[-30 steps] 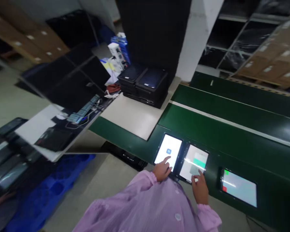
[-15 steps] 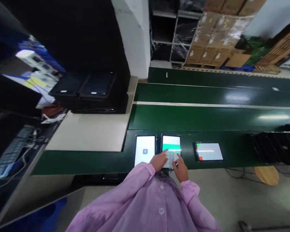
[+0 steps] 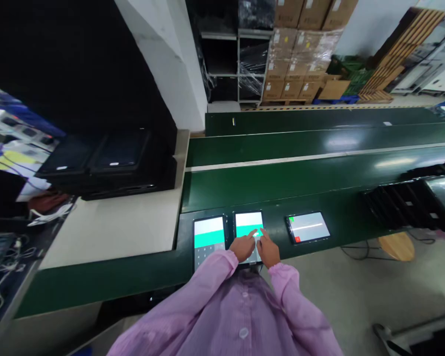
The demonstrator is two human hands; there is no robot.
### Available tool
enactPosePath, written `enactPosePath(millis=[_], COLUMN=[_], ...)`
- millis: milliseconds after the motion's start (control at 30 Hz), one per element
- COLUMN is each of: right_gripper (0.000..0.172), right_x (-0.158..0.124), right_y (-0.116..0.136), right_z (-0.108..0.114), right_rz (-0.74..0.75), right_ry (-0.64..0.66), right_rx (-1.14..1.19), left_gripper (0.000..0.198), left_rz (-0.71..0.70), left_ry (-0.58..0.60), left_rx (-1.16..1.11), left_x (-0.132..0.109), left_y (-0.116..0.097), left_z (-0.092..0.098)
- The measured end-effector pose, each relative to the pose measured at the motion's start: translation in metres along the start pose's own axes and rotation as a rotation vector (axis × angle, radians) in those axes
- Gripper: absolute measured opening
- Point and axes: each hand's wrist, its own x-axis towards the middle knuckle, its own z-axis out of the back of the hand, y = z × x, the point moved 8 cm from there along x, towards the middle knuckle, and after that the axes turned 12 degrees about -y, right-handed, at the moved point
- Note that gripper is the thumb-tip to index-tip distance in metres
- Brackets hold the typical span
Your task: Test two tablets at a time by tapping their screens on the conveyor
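Tablet [image 3: 244, 218] in the middle of the row lies face up on the green bench [image 3: 230, 187], directly in front of the person, its lit screen showing a white band above a bright green one. Taking that tablet as the centre of the dial, the left hand [image 3: 243, 248] comes in from seven o'clock, index finger stretched across the screen towards two. The right hand [image 3: 269, 251] comes in from five, index finger aimed towards eleven, so the two fingertips nearly meet over the green band. Whether either tip presses the glass cannot be told, nor how wide the thumbs and remaining fingers stand; neither hand visibly grips anything. At nine o'clock, just beside, a second tablet [image 3: 209, 238] shows white, green and a grey keypad, partly covered by the left sleeve [image 3: 207, 284]. At three, a third tablet [image 3: 309, 227] lies crosswise, with green and red squares on its pale screen. Farther out at three stand dark stacked devices [image 3: 411, 202]; at ten, black stacks [image 3: 114, 168] rest on a pale board [image 3: 126, 225]. Cartons [image 3: 292, 66] rise at one.
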Motion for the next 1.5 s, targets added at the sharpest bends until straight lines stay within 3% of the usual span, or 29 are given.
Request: enactPosePath(millis=[100,233,367,567,700,900,1333,1500], right_gripper=[0.021,0.023,0.019,0.014,0.018,0.025,0.020,0.028], right_x=[0.002,0.002,0.002,-0.020,-0.042,-0.049,-0.041,-0.021], right_y=[-0.001,-0.002,-0.003,-0.004,0.004,0.030,0.044,0.019], right_z=[-0.001,0.006,-0.005,0.003,0.002,-0.015,-0.025,-0.006], right_rz=[-0.013,-0.066,-0.042,-0.101,-0.102,0.039,0.079,-0.013], right_ry=[0.061,0.020,0.022,-0.075,-0.042,0.045,0.083,-0.072], right_rx=[-0.040,-0.042,-0.025,0.082,0.172,0.221,0.159,0.068], left_gripper=[0.039,0.040,0.046,0.038,0.028,0.026,0.024,0.030], left_rz=[-0.014,0.007,0.033,0.184,0.264,0.319,0.255,0.178], left_ry=[0.018,0.117,0.006,-0.150,-0.113,-0.133,-0.126,-0.087], left_rx=[-0.004,0.001,-0.074,-0.236,-0.236,-0.247,-0.226,-0.176], left_x=[0.003,0.001,-0.005,-0.051,-0.085,-0.101,-0.095,-0.074], left_y=[0.000,0.001,0.010,0.040,0.045,0.047,0.036,0.025], left_z=[-0.001,-0.011,-0.012,-0.003,0.001,0.002,0.009,0.001])
